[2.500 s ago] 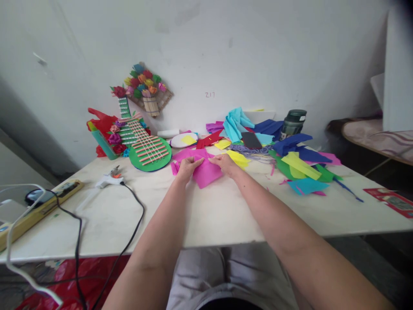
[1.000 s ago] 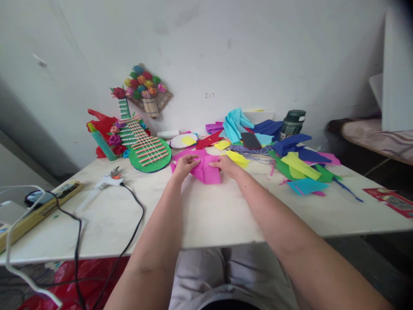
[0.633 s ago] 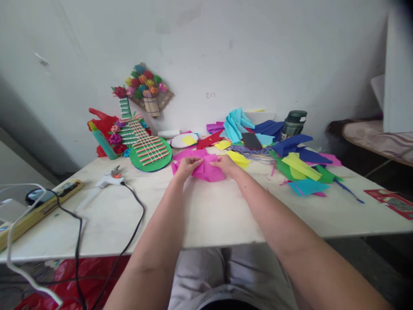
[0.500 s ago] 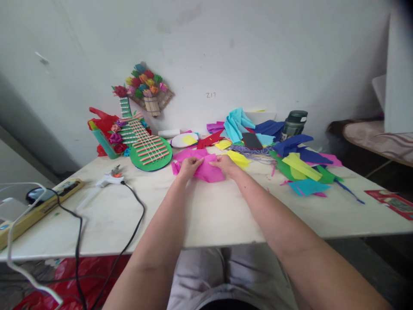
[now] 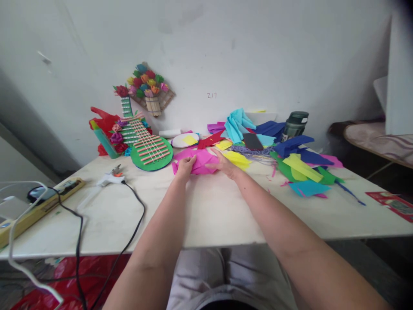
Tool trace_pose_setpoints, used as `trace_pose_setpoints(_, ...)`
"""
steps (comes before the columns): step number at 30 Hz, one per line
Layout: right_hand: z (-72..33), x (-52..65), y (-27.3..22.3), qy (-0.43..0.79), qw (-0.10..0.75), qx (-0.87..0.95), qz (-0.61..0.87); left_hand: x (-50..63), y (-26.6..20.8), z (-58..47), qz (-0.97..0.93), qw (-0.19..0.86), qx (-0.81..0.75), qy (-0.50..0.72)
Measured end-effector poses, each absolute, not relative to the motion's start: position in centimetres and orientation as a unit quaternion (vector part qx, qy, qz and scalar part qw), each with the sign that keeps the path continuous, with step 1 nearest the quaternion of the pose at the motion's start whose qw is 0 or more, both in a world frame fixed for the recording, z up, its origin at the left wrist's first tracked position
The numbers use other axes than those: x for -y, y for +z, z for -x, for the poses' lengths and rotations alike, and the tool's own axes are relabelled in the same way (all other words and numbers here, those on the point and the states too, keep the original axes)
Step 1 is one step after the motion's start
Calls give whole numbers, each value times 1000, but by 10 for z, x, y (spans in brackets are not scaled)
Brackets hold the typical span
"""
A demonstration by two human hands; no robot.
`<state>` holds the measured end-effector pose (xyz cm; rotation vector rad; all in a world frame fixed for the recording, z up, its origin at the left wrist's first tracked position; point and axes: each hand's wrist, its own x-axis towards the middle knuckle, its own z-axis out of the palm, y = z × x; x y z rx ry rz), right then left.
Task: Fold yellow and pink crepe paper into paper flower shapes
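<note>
A sheet of bright pink crepe paper (image 5: 201, 162), wrinkled and partly folded, is between my hands above the white table (image 5: 222, 211). My left hand (image 5: 186, 166) pinches its left part, thumb on top. My right hand (image 5: 226, 165) is at the right edge, fingers round it and thumb reaching over the paper. Just behind lie a white oval piece (image 5: 180, 141) with a yellow scrap on it and some red paper (image 5: 209, 140). Yellow paper (image 5: 238, 159) lies close beside my right hand.
At the left are a green paper guitar (image 5: 151, 153), a glue gun (image 5: 111, 178) with its black cord and a power strip (image 5: 41, 211). On the right lie coloured paper pieces (image 5: 303, 165), a dark phone (image 5: 252, 141), purple yarn (image 5: 248, 150) and a dark green flask (image 5: 295, 125).
The pink paper's front edge has been drawn up and the sheet looks more bunched. My right hand has shifted from a pinch on top to a hold round the right edge.
</note>
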<state>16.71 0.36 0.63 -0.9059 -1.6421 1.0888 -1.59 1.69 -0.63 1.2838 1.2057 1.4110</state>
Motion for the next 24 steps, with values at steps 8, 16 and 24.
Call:
trace_pose_setpoints(8, -161, -3, 7, 370, 494, 690, 378, -20, -8, 14, -518, 385, -517, 562)
trace_pose_setpoints(16, -152, -7, 4, 375, 491, 675, 405, -16, -1, 9, -581, 211, -592, 517)
trace_pose_setpoints(24, -156, -2, 8, 473, 497, 587, 429, -14, 7, 8, -598, 89, -642, 471)
